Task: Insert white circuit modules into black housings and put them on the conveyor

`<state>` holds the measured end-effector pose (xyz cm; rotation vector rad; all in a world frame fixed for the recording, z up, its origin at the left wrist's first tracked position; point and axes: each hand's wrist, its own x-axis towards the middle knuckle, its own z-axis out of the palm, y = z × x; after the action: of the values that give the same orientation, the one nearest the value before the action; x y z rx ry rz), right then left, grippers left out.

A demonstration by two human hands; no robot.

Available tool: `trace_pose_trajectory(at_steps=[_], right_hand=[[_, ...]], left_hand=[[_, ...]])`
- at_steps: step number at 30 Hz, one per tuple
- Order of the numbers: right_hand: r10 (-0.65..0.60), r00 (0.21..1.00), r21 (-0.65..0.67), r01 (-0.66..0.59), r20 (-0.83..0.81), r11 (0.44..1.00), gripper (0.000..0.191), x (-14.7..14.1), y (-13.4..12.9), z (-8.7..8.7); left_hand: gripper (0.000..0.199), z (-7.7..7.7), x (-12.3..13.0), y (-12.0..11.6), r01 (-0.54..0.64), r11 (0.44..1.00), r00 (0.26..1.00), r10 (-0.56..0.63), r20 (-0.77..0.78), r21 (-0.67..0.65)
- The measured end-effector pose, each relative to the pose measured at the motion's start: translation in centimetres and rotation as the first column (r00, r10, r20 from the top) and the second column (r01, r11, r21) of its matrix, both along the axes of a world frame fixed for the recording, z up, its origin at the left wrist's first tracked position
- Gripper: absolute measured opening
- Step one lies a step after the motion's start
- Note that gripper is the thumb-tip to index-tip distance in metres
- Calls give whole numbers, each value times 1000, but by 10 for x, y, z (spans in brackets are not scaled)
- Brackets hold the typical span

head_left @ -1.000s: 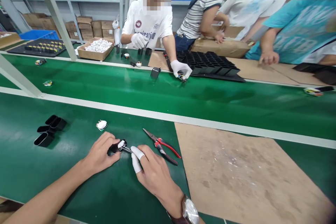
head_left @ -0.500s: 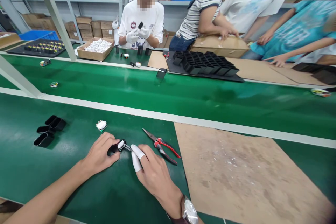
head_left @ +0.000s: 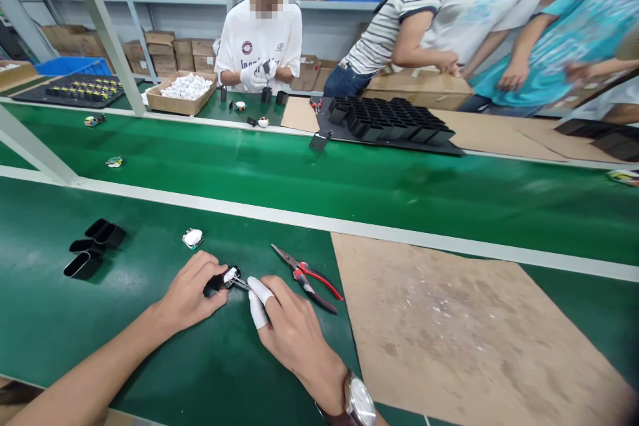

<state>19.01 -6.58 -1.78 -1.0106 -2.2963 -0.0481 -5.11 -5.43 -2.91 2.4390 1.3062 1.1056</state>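
Note:
My left hand (head_left: pixel 192 293) is closed around a small black plastic housing (head_left: pixel 214 285) lying on its side on the green bench. A white part shows inside the housing's open end, which faces right. With white covers on thumb and forefinger, my right hand (head_left: pixel 287 319) pinches metal tweezers (head_left: pixel 241 283); their tips reach into that opening. Just beyond my left hand sits a small circuit board with a white top (head_left: pixel 193 237). Long-nose pliers (head_left: pixel 307 276) with red and black handles lie beyond my right hand.
Several empty black housings (head_left: pixel 92 247) stand at the left. A stained cardboard sheet (head_left: pixel 479 339) covers the bench at right. Behind a white rail (head_left: pixel 299 218), a green conveyor belt (head_left: pixel 224 173) carries scattered parts. Across it, a co-worker in white gloves (head_left: pixel 257 76) handles a black part.
The tweezers' tips have moved slightly deeper into the housing's opening, while my left hand stays put. Parts on the belt have shifted right. The co-worker's gloved hands have lowered.

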Motion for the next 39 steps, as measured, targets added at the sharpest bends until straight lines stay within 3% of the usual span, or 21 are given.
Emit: trace_pose_trajectory(at_steps=[24,28,33,36,39], right_hand=[[-56,998,5,57,-19,998,33,3,4,-5],[-136,991,-21,136,8,990,28,11,13,-9],[-160,977,-43,168,140,985,24,18,19,-18],[-100,986,-45,107,133,993,28,17,20,-13],[36,999,-108,-39,-36,993,35,12,16,-2]], left_hand=[[28,0,-1,0,0,1000,1000,1,27,-30],[25,4,-3,-1,60,989,995,-48,84,-137],[24,10,-4,-1,181,918,983,-178,43,-353],[23,11,-3,-1,203,892,978,-204,42,-404],[23,10,-4,-1,204,891,978,-203,47,-406]])
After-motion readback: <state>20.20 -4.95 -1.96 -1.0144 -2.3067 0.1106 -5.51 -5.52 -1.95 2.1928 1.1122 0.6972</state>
